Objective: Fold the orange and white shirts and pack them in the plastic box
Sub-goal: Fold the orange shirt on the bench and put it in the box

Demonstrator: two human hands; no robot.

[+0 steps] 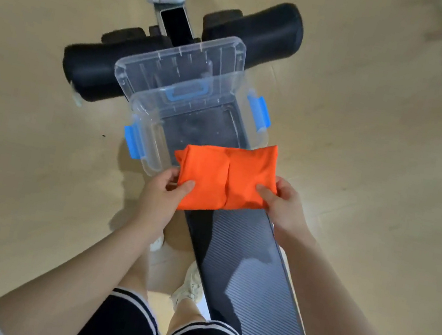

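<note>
Bench: a long padded bench (251, 276) with a ribbed dark grey surface runs away from the person, over a tan floor (23, 162).
Left hand: the left hand (160, 196) pinches the near left corner of the shirt, thumb on top.
Right hand: the right hand (284, 205) grips the right edge, thumb on top.
Shirt: the orange shirt (225, 175), folded to a soft rectangle, long axis left to right, is held over the box's near rim.
Box: a clear plastic box (157, 138) with blue latches (131, 141) sits open on the bench.
Lid: the clear lid (190, 64) seems to lean against the box's far side.
Beyond: black foam rollers (255, 31).
</note>
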